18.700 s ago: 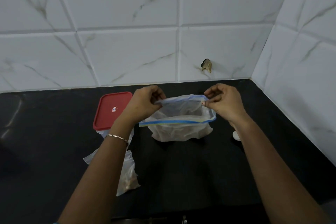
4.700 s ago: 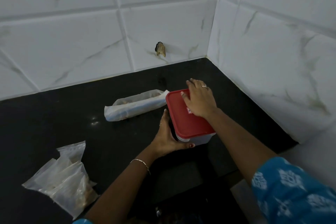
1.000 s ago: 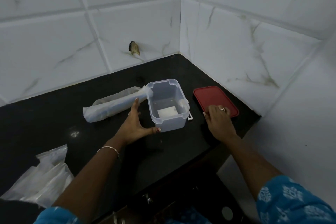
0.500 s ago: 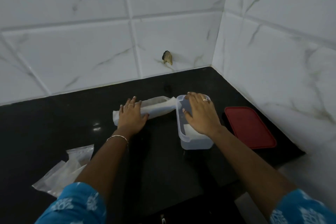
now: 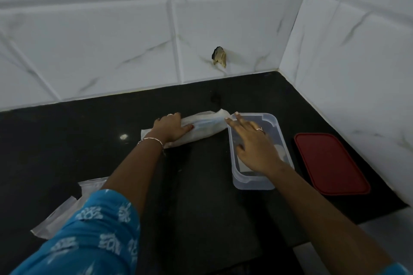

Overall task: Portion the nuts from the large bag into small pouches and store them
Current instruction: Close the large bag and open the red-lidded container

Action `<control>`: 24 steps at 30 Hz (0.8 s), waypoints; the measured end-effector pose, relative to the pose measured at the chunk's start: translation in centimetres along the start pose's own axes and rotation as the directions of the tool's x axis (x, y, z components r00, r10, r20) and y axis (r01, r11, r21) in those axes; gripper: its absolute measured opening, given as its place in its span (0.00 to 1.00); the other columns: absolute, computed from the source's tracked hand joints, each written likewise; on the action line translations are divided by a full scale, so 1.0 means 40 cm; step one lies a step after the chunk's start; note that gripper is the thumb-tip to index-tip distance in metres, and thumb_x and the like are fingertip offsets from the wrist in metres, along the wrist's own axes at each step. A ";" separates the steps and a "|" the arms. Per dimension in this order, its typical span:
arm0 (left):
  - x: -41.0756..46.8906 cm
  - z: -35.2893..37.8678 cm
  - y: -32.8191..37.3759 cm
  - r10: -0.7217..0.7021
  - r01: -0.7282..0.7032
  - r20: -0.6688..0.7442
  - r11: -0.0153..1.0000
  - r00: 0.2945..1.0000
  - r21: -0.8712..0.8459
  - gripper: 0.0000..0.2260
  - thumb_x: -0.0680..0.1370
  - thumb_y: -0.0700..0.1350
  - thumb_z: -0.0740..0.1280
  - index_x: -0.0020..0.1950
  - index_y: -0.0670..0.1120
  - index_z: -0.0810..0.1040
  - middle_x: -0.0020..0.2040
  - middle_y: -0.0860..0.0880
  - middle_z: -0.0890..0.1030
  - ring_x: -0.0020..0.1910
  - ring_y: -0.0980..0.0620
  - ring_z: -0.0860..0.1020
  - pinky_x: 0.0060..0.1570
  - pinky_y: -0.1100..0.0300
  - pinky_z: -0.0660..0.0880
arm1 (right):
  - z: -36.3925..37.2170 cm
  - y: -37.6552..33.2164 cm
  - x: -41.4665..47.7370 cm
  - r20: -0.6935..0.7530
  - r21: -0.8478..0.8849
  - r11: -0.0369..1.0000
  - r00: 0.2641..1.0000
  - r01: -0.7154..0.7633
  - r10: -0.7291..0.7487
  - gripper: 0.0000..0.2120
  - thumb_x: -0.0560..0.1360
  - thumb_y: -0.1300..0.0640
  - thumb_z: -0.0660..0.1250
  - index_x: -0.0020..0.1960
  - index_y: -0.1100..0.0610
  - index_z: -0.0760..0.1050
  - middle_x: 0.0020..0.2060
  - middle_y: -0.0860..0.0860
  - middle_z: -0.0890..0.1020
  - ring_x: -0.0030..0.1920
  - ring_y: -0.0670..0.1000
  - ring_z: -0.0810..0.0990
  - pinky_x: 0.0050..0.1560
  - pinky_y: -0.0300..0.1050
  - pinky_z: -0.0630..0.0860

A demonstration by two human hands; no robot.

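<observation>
The large bag (image 5: pixel 206 133), rolled into a long bundle with nuts inside, lies on the black counter (image 5: pixel 201 196) near the back wall. My left hand (image 5: pixel 171 128) grips its left half, fingers over the top and thumb along the near side. My right hand (image 5: pixel 252 142) hovers over the open clear container (image 5: pixel 253 183), with straight fingers that reach the bag's right end. The container stands right of the bag and holds a small white piece at its bottom. Small clear pouches (image 5: pixel 57 215) lie at the lower left, partly hidden by my sleeve.
The container's red lid (image 5: pixel 330 163) lies flat to its right, close to the tiled side wall. A chipped hole (image 5: pixel 219 56) marks the back wall tile. The counter's front edge drops off at the lower right.
My right hand has lifted off the container's rim and stretched left to the bag's end. My left hand has wrapped round the rolled bag, which sits a little closer to the container.
</observation>
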State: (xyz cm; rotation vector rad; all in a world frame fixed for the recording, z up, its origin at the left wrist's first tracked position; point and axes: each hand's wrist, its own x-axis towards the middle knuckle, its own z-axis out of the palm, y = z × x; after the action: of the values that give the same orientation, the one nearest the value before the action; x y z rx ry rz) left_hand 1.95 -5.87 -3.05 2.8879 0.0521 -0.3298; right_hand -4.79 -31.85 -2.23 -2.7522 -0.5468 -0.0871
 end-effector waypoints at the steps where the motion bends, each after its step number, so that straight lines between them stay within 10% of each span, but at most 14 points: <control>1: 0.006 -0.007 0.000 -0.020 0.020 0.010 1.000 1.000 -0.014 0.30 0.78 0.65 0.59 0.68 0.42 0.69 0.66 0.41 0.74 0.64 0.41 0.73 0.64 0.47 0.68 | -0.002 -0.001 0.000 0.007 -0.005 1.000 1.000 -0.007 0.007 0.37 0.77 0.59 0.62 0.78 0.40 0.49 0.79 0.44 0.49 0.75 0.52 0.58 0.71 0.54 0.62; 11: -0.063 -0.040 -0.014 -0.034 0.155 0.250 0.860 0.968 -0.486 0.18 0.78 0.52 0.67 0.62 0.41 0.75 0.57 0.42 0.79 0.53 0.45 0.79 0.53 0.52 0.76 | -0.008 -0.005 -0.003 -0.008 0.061 0.998 1.000 -0.016 0.016 0.36 0.76 0.65 0.60 0.78 0.42 0.53 0.79 0.45 0.52 0.73 0.53 0.62 0.68 0.53 0.67; 17: -0.160 -0.116 0.049 -0.048 0.147 0.144 0.530 0.988 -0.835 0.15 0.80 0.47 0.64 0.65 0.42 0.73 0.57 0.43 0.79 0.57 0.43 0.77 0.58 0.44 0.75 | -0.024 -0.008 -0.014 -0.237 0.343 0.934 0.971 0.104 -0.021 0.34 0.72 0.76 0.57 0.72 0.51 0.68 0.74 0.50 0.65 0.63 0.49 0.73 0.48 0.42 0.75; 24: -0.218 -0.215 0.258 0.064 -0.109 -0.097 0.232 0.993 -0.966 0.08 0.80 0.42 0.64 0.58 0.43 0.76 0.46 0.47 0.82 0.45 0.49 0.80 0.41 0.55 0.77 | -0.175 -0.037 -0.008 -0.076 0.863 0.498 0.955 -0.080 0.286 0.16 0.84 0.53 0.55 0.70 0.55 0.68 0.58 0.51 0.79 0.55 0.45 0.79 0.52 0.33 0.75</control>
State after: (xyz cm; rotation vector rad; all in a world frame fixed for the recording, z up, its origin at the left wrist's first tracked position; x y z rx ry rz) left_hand -4.02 -13.96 9.43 1.5669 0.0695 -0.1177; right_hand -5.62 -33.02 4.80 -1.7487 -0.1355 -0.0370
